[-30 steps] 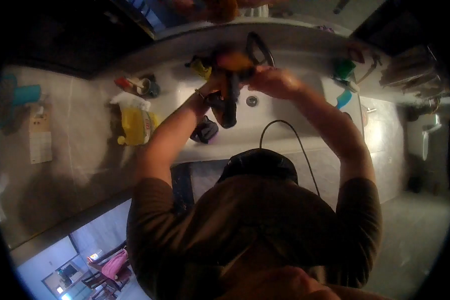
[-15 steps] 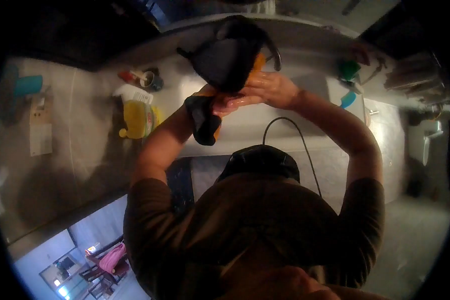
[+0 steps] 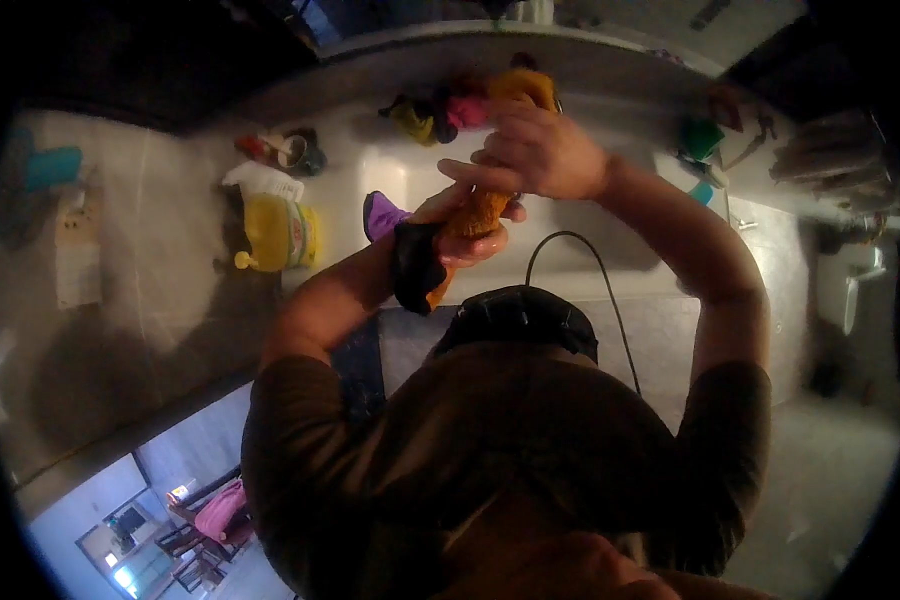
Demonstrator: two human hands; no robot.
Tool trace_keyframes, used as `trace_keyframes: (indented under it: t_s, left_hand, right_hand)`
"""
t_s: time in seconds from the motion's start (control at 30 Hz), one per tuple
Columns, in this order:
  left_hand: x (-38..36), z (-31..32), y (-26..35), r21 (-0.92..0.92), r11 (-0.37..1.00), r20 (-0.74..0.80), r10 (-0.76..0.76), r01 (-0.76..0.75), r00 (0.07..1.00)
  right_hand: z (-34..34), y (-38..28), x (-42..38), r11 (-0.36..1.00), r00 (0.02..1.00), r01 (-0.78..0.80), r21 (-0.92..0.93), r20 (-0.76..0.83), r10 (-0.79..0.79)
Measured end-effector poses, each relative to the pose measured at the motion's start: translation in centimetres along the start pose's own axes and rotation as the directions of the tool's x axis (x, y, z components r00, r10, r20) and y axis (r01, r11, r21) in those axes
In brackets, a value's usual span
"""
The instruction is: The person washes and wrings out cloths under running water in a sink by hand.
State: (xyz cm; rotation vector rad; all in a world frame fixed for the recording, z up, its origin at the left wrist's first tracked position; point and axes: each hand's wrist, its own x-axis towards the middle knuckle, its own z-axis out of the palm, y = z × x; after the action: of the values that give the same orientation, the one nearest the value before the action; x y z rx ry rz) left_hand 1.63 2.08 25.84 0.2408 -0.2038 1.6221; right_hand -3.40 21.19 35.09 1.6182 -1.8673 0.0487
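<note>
A wet-looking, fuzzy orange cloth piece [image 3: 482,212] with a black flap [image 3: 417,266] is bunched between my hands over the white basin [image 3: 610,225]. My left hand [image 3: 475,245] is wrapped round its lower part, with the black flap hanging by the wrist. Just above, my right hand [image 3: 550,155] lies across the upper part, fingers curled and partly hidden. More orange cloth [image 3: 526,90] shows beyond my right hand, beside a pink piece [image 3: 464,112] and a yellow-green, dark-edged piece [image 3: 410,122]. A purple piece with dark trim [image 3: 382,215] sticks out beside my left wrist.
Left of the basin stand a yellow jug [image 3: 280,235], a white labelled packet [image 3: 263,183] and a dark cup [image 3: 308,153]. A green item [image 3: 698,138] sits at the basin's right end. A dark cable [image 3: 600,262] loops over the front edge.
The large dark-grey and black part held up before has swung out of sight. Pink, yellow-green and purple pieces now show. My left hand has turned and lowered slightly, gripping the orange part.
</note>
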Motion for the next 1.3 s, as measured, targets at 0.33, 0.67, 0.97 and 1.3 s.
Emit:
trace_keyframes:
  t_s: [0.33,0.67,0.97,1.3]
  left_hand:
    - [-1.7,4.3,-1.8,0.414,0.907,-0.349,0.241,-0.081,0.906]
    - [0.0,5.3,3.6,0.471,-0.358,-0.181,0.855,0.806,0.486]
    - [1.0,1.8,10.4,0.091,-0.763,0.132,0.646,0.640,0.752]
    - [1.1,-1.4,13.0,0.108,-0.866,0.341,0.494,0.489,0.800]
  right_hand:
    - [0.0,1.2,-1.2,0.988,0.999,-0.054,-0.146,-0.014,0.052]
    - [2.3,0.9,-1.1,0.605,0.472,-0.794,0.055,0.683,0.557]
    - [6.9,-0.7,-5.2,-0.677,0.393,-0.615,0.405,0.901,0.182]
    - [8.4,-2.6,-4.9,-0.995,0.725,0.004,-0.098,0.686,-0.065]
